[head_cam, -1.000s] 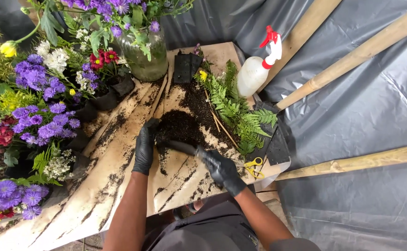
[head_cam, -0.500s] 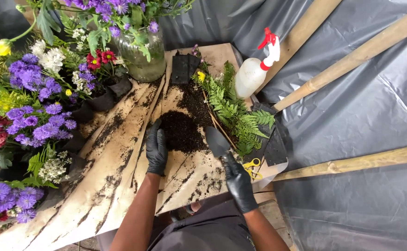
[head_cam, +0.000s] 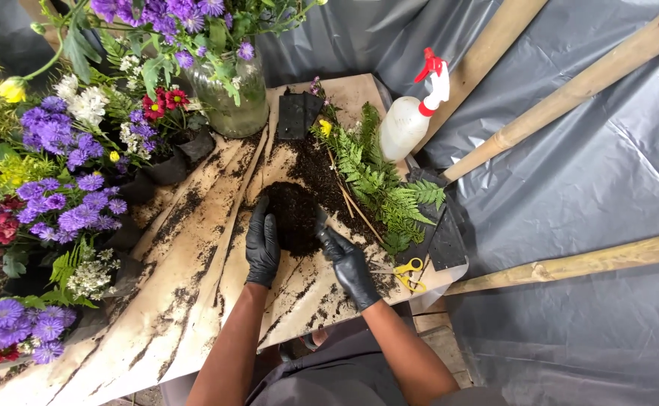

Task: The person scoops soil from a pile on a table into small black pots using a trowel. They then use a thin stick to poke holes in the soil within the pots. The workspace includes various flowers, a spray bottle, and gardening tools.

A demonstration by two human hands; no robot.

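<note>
You are working over a soil-streaked wooden tabletop (head_cam: 194,301); it is sitting on grey plastic sheeting (head_cam: 607,173) crossed by bamboo poles (head_cam: 570,90); a bank of purple, white and yellow flowers (head_cam: 59,173) is crowding the left edge; a glass vase (head_cam: 231,98) of stems is standing at the back; fern fronds (head_cam: 382,180) are lying across the right half beside a white spray bottle (head_cam: 408,120) with a red trigger; a black plastic tray piece (head_cam: 297,114) is resting near the vase, and small yellow-handled scissors (head_cam: 408,272) are lying near the front right corner.

What has changed is your grip on the mound of dark soil (head_cam: 293,218); a second ago your hands were apart, the right one trailing well off toward the scissors; half a second ago it was drawing in; now both are closing around the mound from either side. Your left hand (head_cam: 263,244), in a black glove, is lying flat against the mound's left flank, fingers up and together; your right hand (head_cam: 348,263), gloved too, is pressing the lower right flank with fingers curved; neither is lifting anything, both are cupping loose soil.

The mound is sitting mid-tabletop, just left of the ferns; my judgement is that you are gathering and compacting it into a ball, and that the shaping is only starting, since much soil is scattered around it.
</note>
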